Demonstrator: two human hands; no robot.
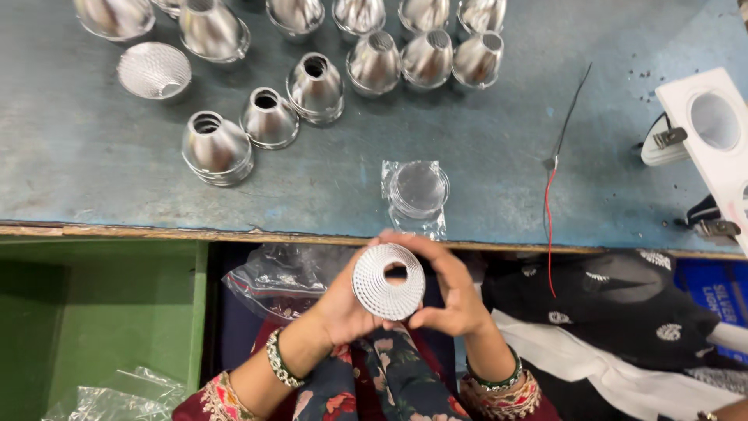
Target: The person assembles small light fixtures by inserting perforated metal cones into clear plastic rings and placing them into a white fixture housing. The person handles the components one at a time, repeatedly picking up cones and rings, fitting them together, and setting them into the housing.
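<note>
A: Silver, faceted, cone-shaped: that is the reflector [388,281] both hands hold, just off the bench edge [156,231] and above the lap.

B: How do the hands sit?

A: The left hand [341,308] comes up from below-left, wrist bent, palm cupping the reflector's left side. The right hand [452,296] closes in from the right, thumb under the rim, fingers curled over the top. Both grasp it; neither is clenched empty.

B: And the reflector itself?

A: Its wide mouth faces the camera, the inside covered in small dimpled facets, with 1 round hole at the centre.

B: What lies around?

A: Just beyond the hands, a clear lens [418,189] in a plastic wrapper on the bench. Farther out, shiny cones [269,117] stand narrow end up. A red-and-black wire [552,195] runs right of the right hand. A green bin [101,312] sits left of the left hand.
</note>
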